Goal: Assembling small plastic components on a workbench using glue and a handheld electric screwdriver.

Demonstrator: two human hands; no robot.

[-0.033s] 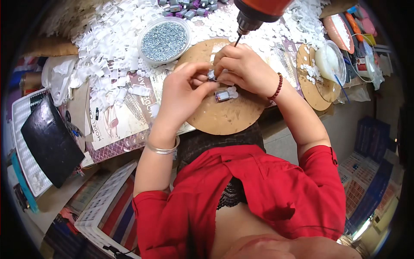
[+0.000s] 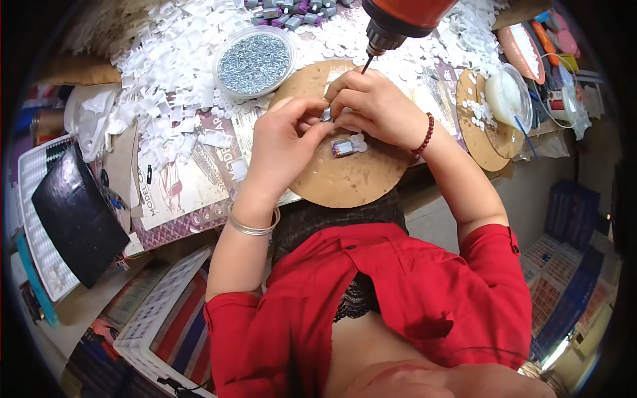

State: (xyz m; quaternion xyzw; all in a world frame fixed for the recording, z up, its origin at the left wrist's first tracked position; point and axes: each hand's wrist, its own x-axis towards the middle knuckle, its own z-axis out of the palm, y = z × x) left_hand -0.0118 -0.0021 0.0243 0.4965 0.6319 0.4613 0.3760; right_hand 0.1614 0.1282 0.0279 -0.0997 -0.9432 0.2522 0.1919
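Observation:
Over a round brown board (image 2: 345, 182), my two hands meet with the fingertips close together. My left hand (image 2: 286, 136) is closed in a pinch on a small silvery-grey part (image 2: 326, 114). From the other side, the bent fingers of my right hand (image 2: 378, 106) close around the same spot and hide most of that part. Just below them on the board lies a small grey block with purple ends (image 2: 343, 148), with white discs (image 2: 359, 142) against its right side. An orange-red power screwdriver (image 2: 398, 20) hangs above, its thin bit reaching down behind my right hand.
A clear tub of small metal screws (image 2: 255, 63) stands behind the board at left. White plastic parts (image 2: 166, 66) are heaped across the table. Several grey-and-purple blocks (image 2: 285, 14) lie at the back. At right, smaller round boards (image 2: 472, 126) hold white discs and a tub (image 2: 507, 93).
Both hands keep their place at the board, with only a slight shift of the fingers and the small part. The screwdriver appears slightly lower and further right.

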